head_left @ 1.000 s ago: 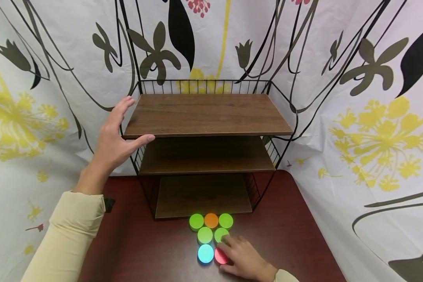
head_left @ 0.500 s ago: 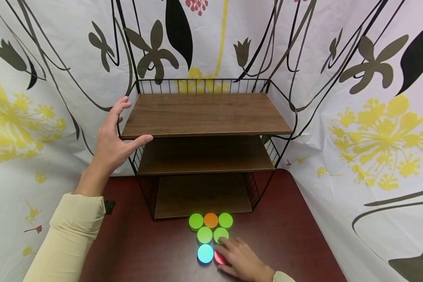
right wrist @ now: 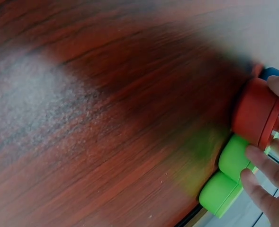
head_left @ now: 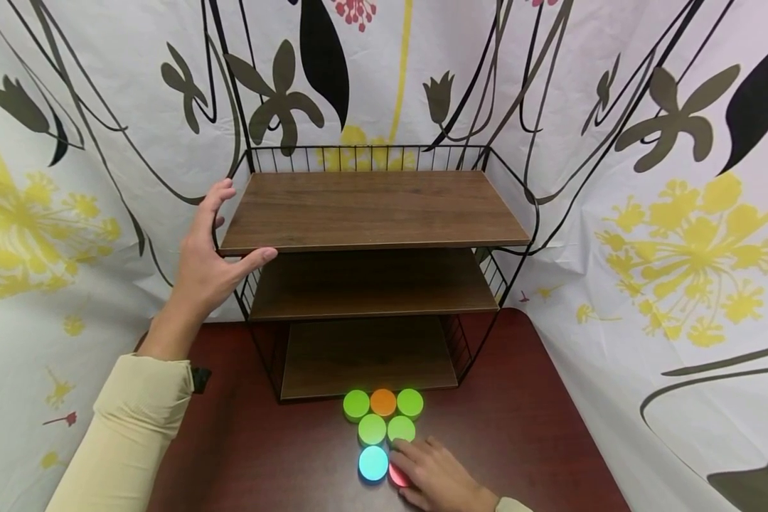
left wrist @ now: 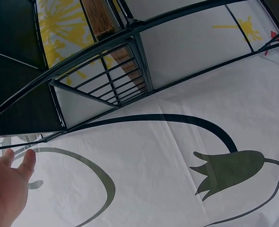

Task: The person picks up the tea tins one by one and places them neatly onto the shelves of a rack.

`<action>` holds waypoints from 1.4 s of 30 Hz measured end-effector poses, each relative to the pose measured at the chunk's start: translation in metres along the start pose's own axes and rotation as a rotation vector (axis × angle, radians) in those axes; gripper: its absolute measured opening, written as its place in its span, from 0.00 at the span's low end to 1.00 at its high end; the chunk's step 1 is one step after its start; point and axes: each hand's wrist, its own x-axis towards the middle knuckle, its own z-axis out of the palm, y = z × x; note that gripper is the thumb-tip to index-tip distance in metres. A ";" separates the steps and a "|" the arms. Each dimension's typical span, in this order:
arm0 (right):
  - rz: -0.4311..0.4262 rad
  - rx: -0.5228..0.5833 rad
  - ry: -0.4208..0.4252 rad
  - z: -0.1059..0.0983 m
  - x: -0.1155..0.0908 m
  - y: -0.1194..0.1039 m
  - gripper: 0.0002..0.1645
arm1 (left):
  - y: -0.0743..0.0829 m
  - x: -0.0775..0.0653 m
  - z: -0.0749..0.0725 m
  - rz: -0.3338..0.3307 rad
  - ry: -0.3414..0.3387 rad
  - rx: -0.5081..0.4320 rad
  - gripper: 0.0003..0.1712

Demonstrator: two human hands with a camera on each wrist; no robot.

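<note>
A squat red puck [right wrist: 255, 113] with a seam round its side stands on the table, between the thumb and fingers of my right hand [head_left: 436, 475]. Two of that hand's fingertips lie close by the green pucks [right wrist: 234, 158] in the right wrist view. Left of the red one is a blue puck [head_left: 374, 464]. Behind stand several green pucks [head_left: 372, 429] and an orange puck [head_left: 382, 402]. At the upper left, my left hand [head_left: 206, 259] spreads its thumb and fingers at the left end of the rack's top shelf [head_left: 377, 210]; the fingertips reach the black wire frame [left wrist: 96, 51].
The rack has a middle shelf [head_left: 377, 282] and a bottom shelf [head_left: 368, 355], all dark wood. It stands on a reddish-brown table [head_left: 525, 427], behind the pucks. A white floral curtain [head_left: 582, 235] hangs round the back and sides.
My right hand's fingers have drawn back from the near green puck and cover more of the red one. My left hand stays at the shelf's end. The view has shifted slightly.
</note>
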 end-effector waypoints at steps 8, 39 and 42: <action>-0.024 0.011 -0.003 0.000 -0.002 -0.001 0.32 | 0.000 -0.002 0.000 -0.006 -0.008 -0.010 0.51; -0.017 0.008 -0.028 -0.023 0.005 0.001 0.28 | -0.001 -0.001 -0.002 -0.007 -0.021 -0.005 0.51; -0.018 0.000 -0.020 -0.025 0.006 0.002 0.29 | -0.001 0.000 -0.002 -0.009 -0.022 0.000 0.51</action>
